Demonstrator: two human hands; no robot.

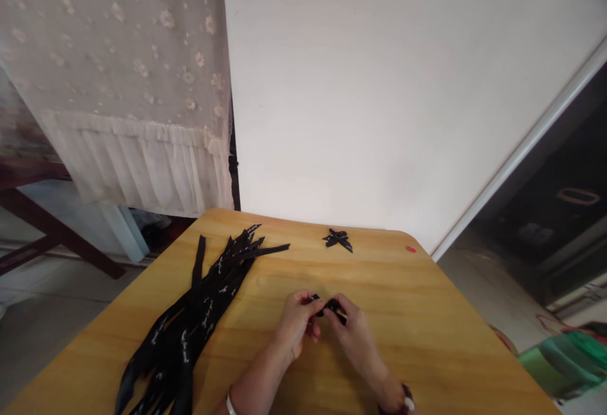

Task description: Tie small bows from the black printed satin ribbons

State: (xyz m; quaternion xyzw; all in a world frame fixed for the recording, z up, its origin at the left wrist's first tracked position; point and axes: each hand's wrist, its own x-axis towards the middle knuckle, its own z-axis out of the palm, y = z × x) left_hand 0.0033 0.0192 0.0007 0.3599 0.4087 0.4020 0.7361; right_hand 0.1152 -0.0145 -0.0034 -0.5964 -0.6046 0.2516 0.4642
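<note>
Above the wooden table, my left hand [300,320] pinches one side of a small black ribbon [327,307] that is looped or folded. On its other side, my right hand [351,326] grips the same ribbon, and the fingertips of both hands nearly meet. A large pile of black ribbon strips [203,314] with white lettering lies to the left of my hands. Beyond my hands, near the table's far edge, rests a tied black ribbon bow [338,238].
The wooden table [403,314] reaches a white wall [355,99]. A small red item [410,249] lies at its far right corner. A lace curtain [142,73] hangs at the left. A green bag [564,361] stands beyond the right edge.
</note>
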